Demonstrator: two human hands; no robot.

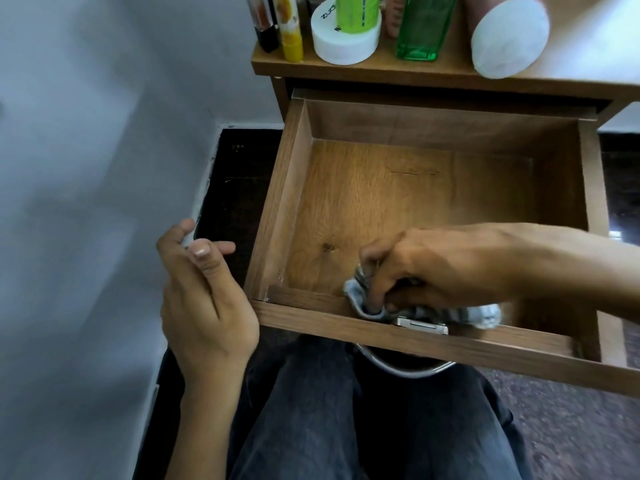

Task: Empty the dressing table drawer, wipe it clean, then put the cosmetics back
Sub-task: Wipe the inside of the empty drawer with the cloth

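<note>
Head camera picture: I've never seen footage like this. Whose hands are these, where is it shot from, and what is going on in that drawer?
No machine here: a person wears a camera on the head, looking down at their own lap and hands. The wooden drawer is pulled open and holds no cosmetics. The right hand grips a grey cloth at the drawer's front edge, wiping. The left hand hangs beside the drawer, holding nothing. On the table top above stand a white jar, a green bottle and a yellow tube.

Right hand [426,268] reaches across with fingers curled down; left hand [204,299] hangs loosely curled
</note>
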